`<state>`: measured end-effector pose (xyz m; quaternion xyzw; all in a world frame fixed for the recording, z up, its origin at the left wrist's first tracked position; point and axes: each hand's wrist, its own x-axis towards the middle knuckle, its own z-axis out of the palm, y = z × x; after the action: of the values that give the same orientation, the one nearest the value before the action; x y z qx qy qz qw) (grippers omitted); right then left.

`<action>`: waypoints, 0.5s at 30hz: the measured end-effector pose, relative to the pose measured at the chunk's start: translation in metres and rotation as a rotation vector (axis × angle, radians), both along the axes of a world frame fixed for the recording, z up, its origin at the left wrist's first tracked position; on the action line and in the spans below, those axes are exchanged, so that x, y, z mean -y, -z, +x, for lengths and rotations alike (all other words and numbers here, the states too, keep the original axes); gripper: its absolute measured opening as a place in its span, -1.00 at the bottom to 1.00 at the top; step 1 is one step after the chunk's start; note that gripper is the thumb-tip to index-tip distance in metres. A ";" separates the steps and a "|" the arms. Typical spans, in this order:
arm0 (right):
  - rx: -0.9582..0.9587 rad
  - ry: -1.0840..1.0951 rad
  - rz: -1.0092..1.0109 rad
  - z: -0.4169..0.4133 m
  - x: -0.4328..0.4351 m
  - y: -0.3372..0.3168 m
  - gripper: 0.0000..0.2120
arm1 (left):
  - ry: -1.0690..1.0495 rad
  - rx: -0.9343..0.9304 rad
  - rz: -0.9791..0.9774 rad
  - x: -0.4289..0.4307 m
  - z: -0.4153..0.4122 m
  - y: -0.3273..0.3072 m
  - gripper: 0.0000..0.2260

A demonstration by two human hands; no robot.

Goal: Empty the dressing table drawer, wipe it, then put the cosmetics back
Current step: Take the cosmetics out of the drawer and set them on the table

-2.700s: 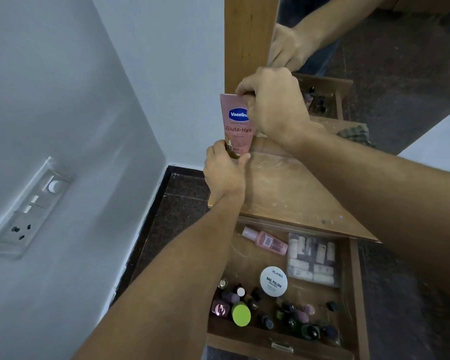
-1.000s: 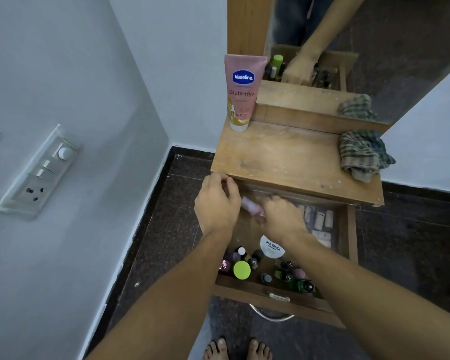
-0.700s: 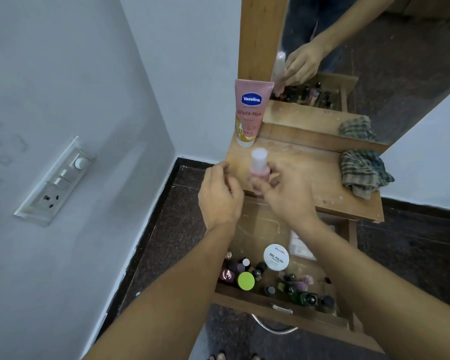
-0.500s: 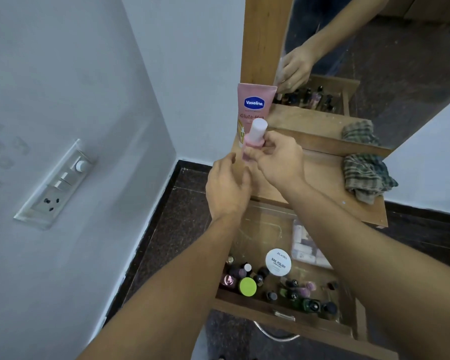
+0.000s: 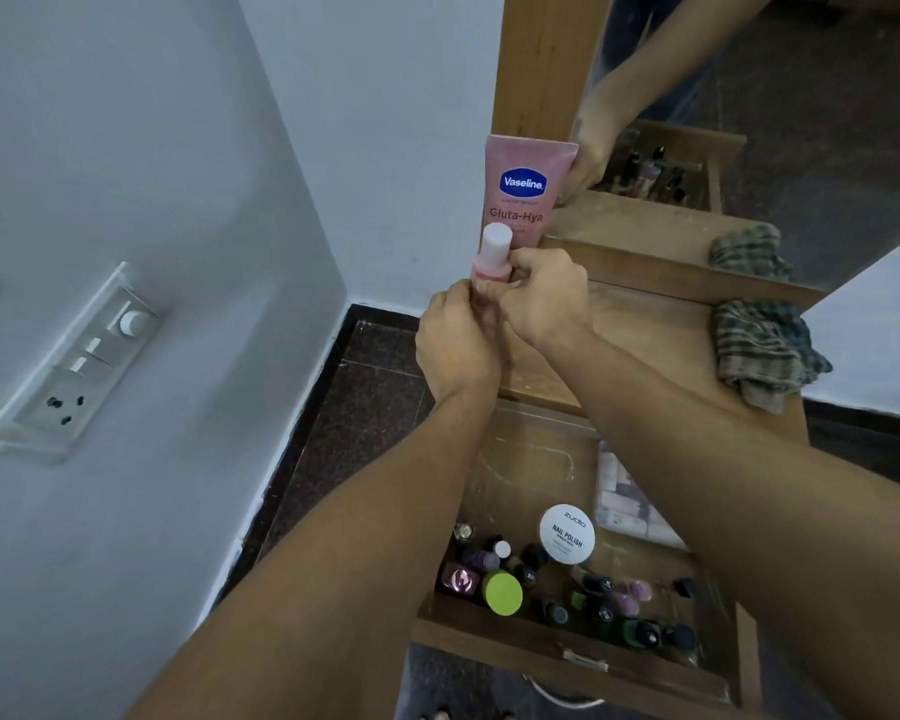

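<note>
Change: pink bottle (image 5: 493,254) was lying at the back of the drawer (image 5: 567,662) a second ago; now it is out, upright, white cap up, at the bench's (image 5: 645,335) back-left corner just in front of the standing Vaseline tube (image 5: 526,189); base hidden by the hands, so can't tell if it's touched down yet.

Meaning: second item nearly out, emptying barely started; still in the drawer are the nail polish jar (image 5: 567,534), green-lidded pot (image 5: 503,593), a cluster of small polish bottles (image 5: 601,610) and a clear pouch (image 5: 624,501); wipe cloth (image 5: 765,350) lies untouched on the bench's right side.

Right hand (image 5: 539,298): fingers curled round the bottle body just under the cap, grasping it.

Left hand (image 5: 455,340): fingers curled in against the bottle's lower part, grasping too, likely steadying it; nothing else held.
</note>
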<state>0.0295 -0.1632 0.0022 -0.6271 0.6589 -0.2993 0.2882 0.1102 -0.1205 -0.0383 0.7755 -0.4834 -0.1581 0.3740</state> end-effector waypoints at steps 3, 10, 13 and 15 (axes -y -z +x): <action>-0.004 -0.003 -0.015 0.001 0.002 0.002 -0.70 | -0.007 0.018 0.008 0.003 -0.001 0.002 -0.85; -0.056 0.008 -0.022 -0.001 0.001 0.001 -0.69 | -0.002 0.064 0.026 0.005 -0.002 0.004 -0.83; -0.046 0.015 -0.003 -0.005 -0.001 -0.001 -0.68 | 0.004 0.081 0.039 0.006 -0.003 0.003 -0.80; -0.055 0.011 -0.002 -0.008 -0.002 -0.005 -0.66 | 0.003 0.087 0.051 0.007 -0.004 0.001 -0.77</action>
<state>0.0214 -0.1611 0.0070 -0.6319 0.6696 -0.2841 0.2676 0.1063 -0.1270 -0.0397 0.7903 -0.4963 -0.1370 0.3324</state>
